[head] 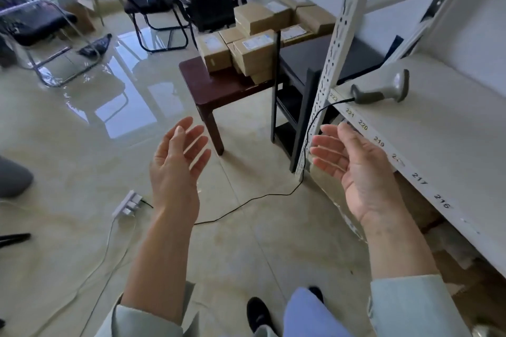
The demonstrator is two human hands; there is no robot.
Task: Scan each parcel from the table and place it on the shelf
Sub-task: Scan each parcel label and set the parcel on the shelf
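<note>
L hand (178, 161) & R hand (353, 167) empty, fingers spread, palms facing, mid-frame; parcels (254, 44) on table (219, 87) above, well apart.

The shelf upright (339, 44) hides part of the parcels (254, 49); one shelf label (397, 158) is unreadably blurred.

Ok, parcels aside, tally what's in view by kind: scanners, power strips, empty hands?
Grey handheld barcode scanner on the white metal shelf: 1
White power strip: 1
Empty hands: 2, left hand and right hand
Total: 4
</note>
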